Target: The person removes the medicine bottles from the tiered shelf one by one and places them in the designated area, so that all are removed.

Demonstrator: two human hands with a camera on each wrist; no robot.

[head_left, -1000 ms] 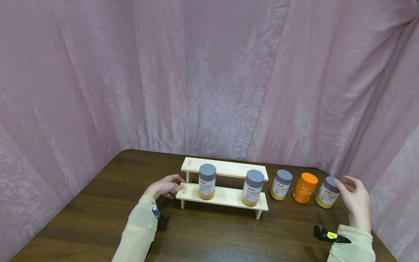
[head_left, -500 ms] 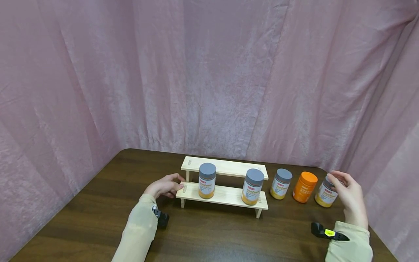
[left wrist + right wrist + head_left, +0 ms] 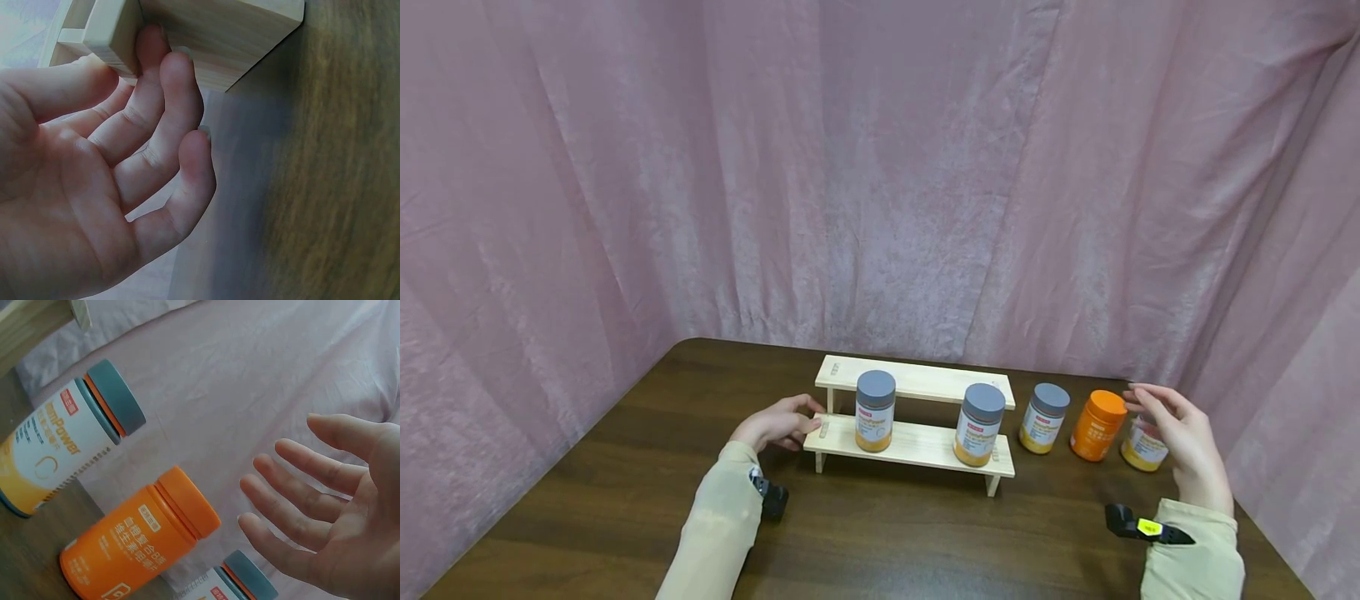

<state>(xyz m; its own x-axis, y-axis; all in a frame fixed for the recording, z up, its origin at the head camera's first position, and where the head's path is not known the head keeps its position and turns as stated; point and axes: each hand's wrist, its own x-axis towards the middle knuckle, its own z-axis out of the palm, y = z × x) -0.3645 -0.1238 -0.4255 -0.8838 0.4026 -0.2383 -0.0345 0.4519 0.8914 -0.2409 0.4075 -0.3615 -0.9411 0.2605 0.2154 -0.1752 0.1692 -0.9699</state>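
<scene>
on the desk (image 3: 925,533), the two-tier wooden rack (image 3: 921,446) is pinched at nine o'clock by the left hand (image 3: 778,423); the right hand (image 3: 1180,437) is held empty, fingers wide. the orange bottle (image 3: 1098,427), at the rack's three o'clock, is best gripped without the gray-lidded bottle (image 3: 1043,421) beside it being knocked.

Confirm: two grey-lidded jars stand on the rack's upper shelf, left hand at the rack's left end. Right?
Wrong shelf: the head view shows those two grey-lidded jars on the lower shelf. The left hand is at the left end of the rack, as stated.
</scene>
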